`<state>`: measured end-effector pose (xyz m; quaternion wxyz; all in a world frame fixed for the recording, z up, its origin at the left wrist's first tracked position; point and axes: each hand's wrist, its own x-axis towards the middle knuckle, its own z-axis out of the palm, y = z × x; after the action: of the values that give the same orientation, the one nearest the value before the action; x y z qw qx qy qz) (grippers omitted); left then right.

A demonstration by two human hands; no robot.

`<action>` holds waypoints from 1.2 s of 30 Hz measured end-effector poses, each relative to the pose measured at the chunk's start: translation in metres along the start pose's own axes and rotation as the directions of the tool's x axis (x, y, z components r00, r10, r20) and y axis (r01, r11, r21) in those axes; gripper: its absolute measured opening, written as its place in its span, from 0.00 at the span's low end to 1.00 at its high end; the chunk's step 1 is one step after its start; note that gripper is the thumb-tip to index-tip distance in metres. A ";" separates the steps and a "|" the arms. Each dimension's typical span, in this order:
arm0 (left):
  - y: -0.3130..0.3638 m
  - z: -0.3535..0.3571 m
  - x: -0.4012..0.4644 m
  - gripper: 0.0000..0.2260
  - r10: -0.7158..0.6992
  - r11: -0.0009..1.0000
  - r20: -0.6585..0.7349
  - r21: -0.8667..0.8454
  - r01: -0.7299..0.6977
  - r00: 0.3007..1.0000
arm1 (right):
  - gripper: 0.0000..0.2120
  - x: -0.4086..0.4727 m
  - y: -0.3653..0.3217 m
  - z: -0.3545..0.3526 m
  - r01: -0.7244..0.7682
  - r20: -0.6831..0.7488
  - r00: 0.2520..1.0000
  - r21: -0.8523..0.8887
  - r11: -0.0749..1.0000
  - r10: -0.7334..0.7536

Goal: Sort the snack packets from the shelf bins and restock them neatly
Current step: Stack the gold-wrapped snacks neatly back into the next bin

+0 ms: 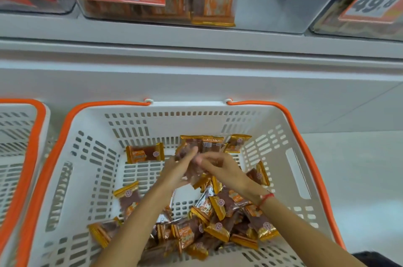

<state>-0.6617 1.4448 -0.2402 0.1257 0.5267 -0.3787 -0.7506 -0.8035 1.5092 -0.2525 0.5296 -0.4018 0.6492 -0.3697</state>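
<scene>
Basket sorting station: current state

Shelf [196, 35] carries clear bins [152, 4] holding orange packets, long axes upright. White basket [93, 140] with orange rim holds loose snack packets [218, 218], too many to count, axes mixed. Second basket [19, 135] sits left. Left hand [178, 170] and right hand [220, 166] together grip a few packets [192, 175] above the basket floor.

open floor of the basket [72, 157] at left-centre; packets [218, 218] crowd its right and near side.
</scene>
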 end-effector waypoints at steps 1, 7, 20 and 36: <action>-0.003 -0.007 -0.001 0.16 -0.032 0.999 -0.010 -0.043 0.032 0.999 | 0.12 0.003 0.003 -0.002 -0.038 0.003 0.999 -0.021 0.999 0.038; -0.017 -0.038 0.006 0.14 -0.127 0.885 0.022 -0.449 0.123 0.992 | 0.26 0.015 0.069 -0.030 -0.193 -0.116 0.973 -0.886 0.422 0.202; -0.002 -0.017 -0.017 0.05 -0.053 0.823 -0.070 -0.568 0.005 0.996 | 0.19 -0.018 -0.032 0.016 0.169 -0.221 0.832 -0.774 0.611 -0.509; -0.002 -0.005 -0.026 0.16 0.003 0.798 -0.013 -0.602 -0.010 1.000 | 0.15 -0.011 -0.047 -0.023 -0.071 -0.287 0.948 0.227 0.971 0.136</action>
<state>-0.6462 1.4595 -0.2237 0.2914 0.4626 -0.1219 -0.8284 -0.8184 1.5014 -0.2021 0.4836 -0.2470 0.6987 -0.4656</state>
